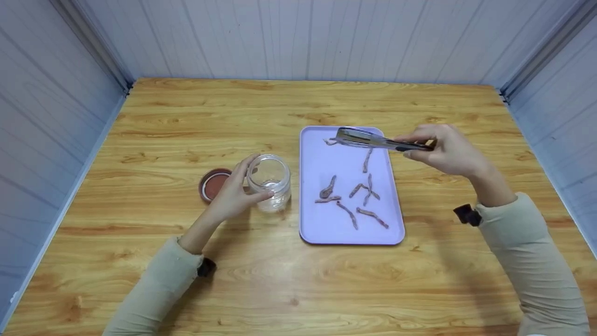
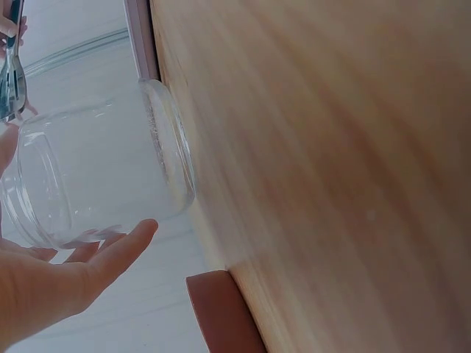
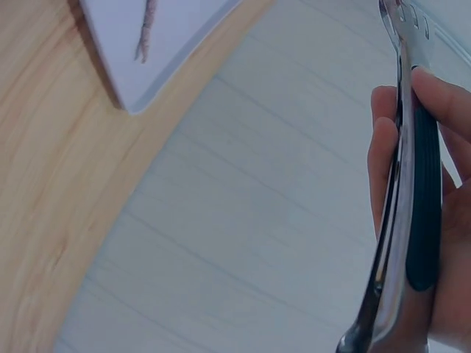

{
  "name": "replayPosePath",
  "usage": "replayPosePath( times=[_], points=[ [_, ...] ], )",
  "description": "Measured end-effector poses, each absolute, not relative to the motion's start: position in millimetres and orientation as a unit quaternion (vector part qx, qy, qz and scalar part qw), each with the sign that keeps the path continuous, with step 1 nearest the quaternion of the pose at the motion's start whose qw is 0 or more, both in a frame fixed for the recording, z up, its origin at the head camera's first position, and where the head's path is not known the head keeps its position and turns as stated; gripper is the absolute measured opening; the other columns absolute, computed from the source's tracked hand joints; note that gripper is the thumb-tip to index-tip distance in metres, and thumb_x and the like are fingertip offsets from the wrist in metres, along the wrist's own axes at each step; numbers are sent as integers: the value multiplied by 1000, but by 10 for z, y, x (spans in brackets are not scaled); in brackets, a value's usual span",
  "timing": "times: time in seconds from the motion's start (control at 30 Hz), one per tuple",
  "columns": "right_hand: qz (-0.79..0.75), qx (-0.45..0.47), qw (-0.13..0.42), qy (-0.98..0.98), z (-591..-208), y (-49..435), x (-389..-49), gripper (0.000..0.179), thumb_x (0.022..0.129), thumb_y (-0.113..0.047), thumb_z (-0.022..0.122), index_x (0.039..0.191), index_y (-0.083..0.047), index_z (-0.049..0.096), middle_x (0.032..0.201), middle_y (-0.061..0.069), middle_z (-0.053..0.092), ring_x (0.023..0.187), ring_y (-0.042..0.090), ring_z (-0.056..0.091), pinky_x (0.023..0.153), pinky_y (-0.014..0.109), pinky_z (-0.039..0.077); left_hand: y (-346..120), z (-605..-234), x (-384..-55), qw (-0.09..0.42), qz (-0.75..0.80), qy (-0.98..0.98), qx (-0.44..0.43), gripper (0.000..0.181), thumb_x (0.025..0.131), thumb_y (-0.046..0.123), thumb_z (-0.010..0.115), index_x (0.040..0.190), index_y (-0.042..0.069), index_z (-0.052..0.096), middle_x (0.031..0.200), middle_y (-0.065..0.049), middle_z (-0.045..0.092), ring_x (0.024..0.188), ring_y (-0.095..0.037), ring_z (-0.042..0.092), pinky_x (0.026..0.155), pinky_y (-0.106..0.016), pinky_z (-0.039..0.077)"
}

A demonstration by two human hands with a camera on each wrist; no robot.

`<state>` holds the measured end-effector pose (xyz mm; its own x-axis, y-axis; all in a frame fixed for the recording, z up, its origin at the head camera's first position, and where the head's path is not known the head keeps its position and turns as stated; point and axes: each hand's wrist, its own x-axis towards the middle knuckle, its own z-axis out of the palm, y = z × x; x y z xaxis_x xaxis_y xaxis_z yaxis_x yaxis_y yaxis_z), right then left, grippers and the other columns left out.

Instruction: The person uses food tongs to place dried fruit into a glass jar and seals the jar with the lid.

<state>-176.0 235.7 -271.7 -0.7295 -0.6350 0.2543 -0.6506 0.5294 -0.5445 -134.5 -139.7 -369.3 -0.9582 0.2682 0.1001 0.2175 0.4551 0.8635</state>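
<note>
My left hand (image 1: pixel 235 198) holds a clear glass jar (image 1: pixel 279 184), thumb in front and fingers around the far side. The jar stands upright and uncovered on the table; in the left wrist view its glass (image 2: pixel 103 162) looks see-through, with no contents visible. My right hand (image 1: pixel 450 151) grips metal tongs (image 1: pixel 368 139) with dark handle grips, raised over the far part of a lilac tray (image 1: pixel 310 163). Their two arms lie close together in the right wrist view. Several brown, twisted dried root-like pieces (image 1: pixel 347 214) lie on the tray. Whether the tongs' tips hold a piece, I cannot tell.
A reddish-brown round lid (image 1: pixel 214 185) lies inside-up on the wooden table (image 1: pixel 186 121), just left of the jar and behind my left hand. Pale panel walls (image 1: pixel 308 42) stand at the back and both sides.
</note>
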Motion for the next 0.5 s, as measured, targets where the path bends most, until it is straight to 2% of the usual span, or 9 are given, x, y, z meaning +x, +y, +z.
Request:
replayPosePath(
  times=[0.27, 0.4, 0.5],
  points=[
    [331, 386, -2, -861, -2706, 2150, -1786, 26, 77, 9, 61, 102, 4, 64, 74, 10, 58, 51, 11, 40, 43, 19, 35, -1417, -3760, -1378, 19, 502, 852, 150, 80, 73, 14, 73, 136, 0, 25, 129, -23, 36, 119, -33, 33, 95, -48, 27],
    [346, 400, -9, -849, -2724, 2033, -1792, 25, 77, 9, 61, 101, 4, 65, 75, 12, 59, 52, 11, 40, 44, 20, 35, -1468, -3952, -1475, 12, 500, 852, 153, 82, 72, 22, 74, 137, 6, 26, 129, -19, 37, 119, -29, 33, 95, -47, 27],
    [358, 410, -13, -839, -2753, 1945, -1799, 25, 76, 11, 61, 100, 5, 65, 76, 12, 59, 52, 12, 40, 44, 20, 35, -1501, -4071, -1534, 9, 494, 856, 151, 85, 70, 31, 74, 137, 11, 27, 130, -12, 37, 119, -22, 34, 96, -43, 27]
  ],
)
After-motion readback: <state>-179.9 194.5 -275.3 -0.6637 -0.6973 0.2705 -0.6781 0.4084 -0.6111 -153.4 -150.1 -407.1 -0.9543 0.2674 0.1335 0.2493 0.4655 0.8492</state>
